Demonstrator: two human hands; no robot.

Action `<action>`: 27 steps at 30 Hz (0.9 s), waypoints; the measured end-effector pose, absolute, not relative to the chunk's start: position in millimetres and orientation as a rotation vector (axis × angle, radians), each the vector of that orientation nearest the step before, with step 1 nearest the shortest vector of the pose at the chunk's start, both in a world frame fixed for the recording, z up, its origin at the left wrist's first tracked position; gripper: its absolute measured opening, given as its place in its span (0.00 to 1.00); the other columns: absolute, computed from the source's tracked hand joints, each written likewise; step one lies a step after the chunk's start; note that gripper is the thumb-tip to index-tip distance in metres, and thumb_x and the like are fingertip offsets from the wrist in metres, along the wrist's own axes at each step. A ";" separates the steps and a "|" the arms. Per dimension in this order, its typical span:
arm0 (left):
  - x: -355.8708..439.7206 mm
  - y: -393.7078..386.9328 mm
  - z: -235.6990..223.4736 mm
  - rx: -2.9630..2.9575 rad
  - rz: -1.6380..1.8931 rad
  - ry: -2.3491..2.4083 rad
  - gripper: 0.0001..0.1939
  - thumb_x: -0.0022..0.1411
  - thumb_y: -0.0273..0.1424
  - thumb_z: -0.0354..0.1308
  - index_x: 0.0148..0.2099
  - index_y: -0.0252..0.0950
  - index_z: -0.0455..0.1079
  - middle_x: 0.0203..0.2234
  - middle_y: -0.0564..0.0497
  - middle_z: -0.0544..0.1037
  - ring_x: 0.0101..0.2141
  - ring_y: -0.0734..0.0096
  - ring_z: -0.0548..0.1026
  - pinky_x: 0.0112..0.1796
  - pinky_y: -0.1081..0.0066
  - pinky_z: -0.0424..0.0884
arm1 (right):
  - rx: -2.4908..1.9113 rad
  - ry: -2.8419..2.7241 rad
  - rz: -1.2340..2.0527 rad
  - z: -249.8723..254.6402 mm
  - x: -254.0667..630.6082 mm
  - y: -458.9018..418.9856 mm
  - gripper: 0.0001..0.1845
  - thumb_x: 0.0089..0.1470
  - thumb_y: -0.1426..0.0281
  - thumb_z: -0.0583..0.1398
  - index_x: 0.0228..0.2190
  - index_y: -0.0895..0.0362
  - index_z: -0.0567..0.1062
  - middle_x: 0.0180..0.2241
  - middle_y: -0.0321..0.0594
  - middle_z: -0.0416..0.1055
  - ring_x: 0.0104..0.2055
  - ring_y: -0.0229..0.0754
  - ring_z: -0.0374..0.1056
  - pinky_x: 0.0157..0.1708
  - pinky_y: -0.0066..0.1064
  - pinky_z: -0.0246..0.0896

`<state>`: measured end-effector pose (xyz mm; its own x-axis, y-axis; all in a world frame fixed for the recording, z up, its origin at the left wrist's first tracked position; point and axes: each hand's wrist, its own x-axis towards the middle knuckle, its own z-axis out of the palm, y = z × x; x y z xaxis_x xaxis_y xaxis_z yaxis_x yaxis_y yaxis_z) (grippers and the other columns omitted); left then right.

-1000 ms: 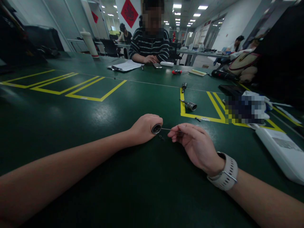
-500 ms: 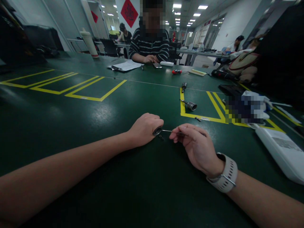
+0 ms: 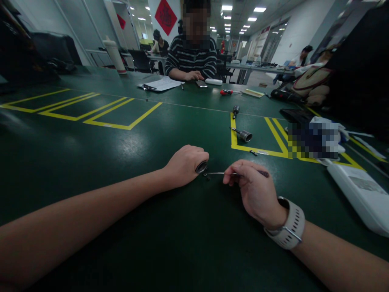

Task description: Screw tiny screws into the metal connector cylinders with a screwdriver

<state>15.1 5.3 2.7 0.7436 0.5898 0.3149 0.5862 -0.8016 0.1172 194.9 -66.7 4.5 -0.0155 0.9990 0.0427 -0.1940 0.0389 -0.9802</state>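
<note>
My left hand (image 3: 184, 165) rests on the green table (image 3: 127, 211), closed round a small metal cylinder (image 3: 201, 166) whose open end faces right. My right hand (image 3: 254, 190), with a white watch on its wrist, pinches a thin screwdriver (image 3: 234, 174). The screwdriver's tip points left and sits at some small dark screws (image 3: 207, 176) lying on the table just below the cylinder's mouth.
A similar metal part (image 3: 244, 135) and another tool (image 3: 235, 110) lie by yellow floor-tape lines. A red-handled screwdriver (image 3: 226, 92), papers (image 3: 161, 84) and a phone lie before a seated person in a striped shirt (image 3: 191, 56). A white device (image 3: 358, 194) lies at right.
My right hand has drawn the screwdriver out of the cylinder and lowered its tip to the small screws on the table. My left hand stays put.
</note>
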 end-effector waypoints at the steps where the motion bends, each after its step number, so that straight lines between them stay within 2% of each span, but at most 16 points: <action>1: 15.1 5.2 2.9 2.916 0.535 0.988 0.06 0.54 0.21 0.50 0.27 0.35 0.62 0.22 0.53 0.66 0.26 0.70 0.64 0.29 0.70 0.58 | -1.037 -1.096 1.267 4.3 194.7 -66.8 0.12 0.50 0.71 0.56 0.19 0.56 0.75 0.19 0.36 0.70 0.25 0.38 0.63 0.28 0.33 0.55; 7: 14.5 6.3 1.0 2.752 0.623 1.059 0.04 0.55 0.24 0.52 0.28 0.34 0.63 0.23 0.54 0.68 0.25 0.73 0.66 0.29 0.72 0.61 | -1.085 -1.026 1.161 5.9 192.6 -66.8 0.10 0.48 0.70 0.57 0.18 0.55 0.73 0.20 0.35 0.69 0.26 0.39 0.63 0.28 0.34 0.54; 11: 13.8 6.7 1.2 2.522 0.791 1.116 0.09 0.56 0.32 0.57 0.28 0.34 0.62 0.22 0.56 0.68 0.23 0.76 0.65 0.24 0.75 0.60 | -1.100 -0.990 1.142 8.9 191.6 -66.4 0.09 0.48 0.68 0.57 0.20 0.54 0.74 0.23 0.36 0.70 0.28 0.40 0.64 0.30 0.34 0.56; 14: 14.1 5.5 4.6 2.461 0.826 1.083 0.12 0.54 0.37 0.59 0.30 0.34 0.64 0.24 0.54 0.69 0.24 0.76 0.66 0.24 0.75 0.61 | -1.130 -0.964 1.144 10.7 191.1 -66.3 0.07 0.48 0.68 0.58 0.22 0.54 0.74 0.25 0.36 0.71 0.30 0.41 0.65 0.32 0.35 0.57; 22: 16.7 -0.5 10.8 2.657 0.556 0.849 0.21 0.56 0.43 0.58 0.45 0.32 0.68 0.40 0.44 0.71 0.39 0.65 0.70 0.38 0.66 0.68 | -1.118 -0.957 1.110 4.5 190.8 -64.1 0.06 0.50 0.68 0.59 0.26 0.55 0.75 0.29 0.36 0.71 0.34 0.40 0.65 0.33 0.34 0.58; 27: 16.5 -0.5 8.6 2.746 0.436 0.765 0.21 0.56 0.44 0.58 0.45 0.33 0.69 0.41 0.43 0.71 0.41 0.61 0.69 0.40 0.63 0.67 | -1.135 -1.010 1.086 2.5 189.1 -63.4 0.05 0.51 0.68 0.60 0.27 0.55 0.75 0.30 0.36 0.71 0.35 0.41 0.66 0.35 0.35 0.58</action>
